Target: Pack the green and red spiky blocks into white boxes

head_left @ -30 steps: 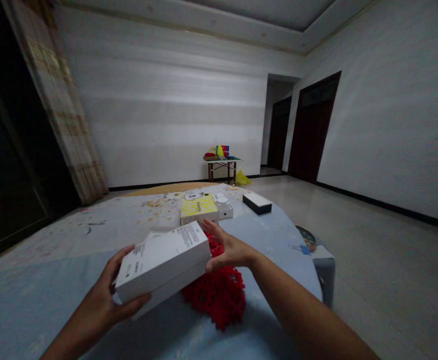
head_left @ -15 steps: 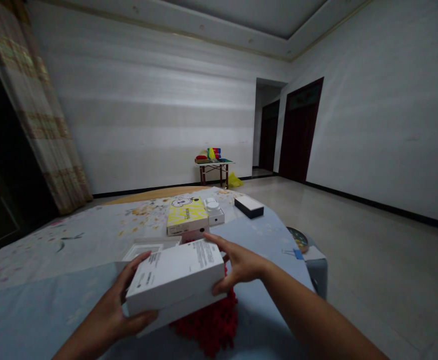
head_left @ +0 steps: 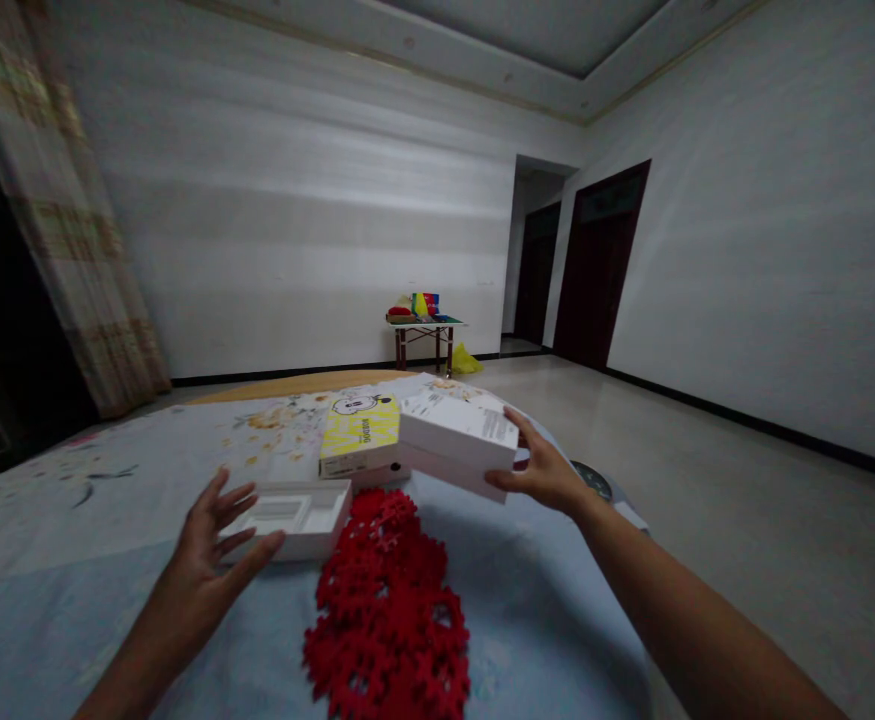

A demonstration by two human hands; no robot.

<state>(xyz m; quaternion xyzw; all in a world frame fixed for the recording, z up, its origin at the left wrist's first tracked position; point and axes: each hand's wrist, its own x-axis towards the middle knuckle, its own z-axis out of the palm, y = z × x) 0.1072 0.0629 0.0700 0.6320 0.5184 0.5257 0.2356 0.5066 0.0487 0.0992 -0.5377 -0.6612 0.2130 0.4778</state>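
White carton (head_left: 452, 437): oblong, tilted, small dark print on top
Your right hand (head_left: 546, 475): gripping the carton's right end
Your left hand (head_left: 208, 548): fingers spread beside a white recessed tray (head_left: 311, 546)

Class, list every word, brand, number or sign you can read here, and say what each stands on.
Yellow-patterned box, top: bold lettering, perhaps ending "DOG"; the rest blurred.
Same box, side: fine print, too small.
White box in the right hand: printed lines, too small.
Nothing else legible.

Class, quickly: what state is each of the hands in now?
Left hand: open, near the white tray.
Right hand: closed on one end of the white box.
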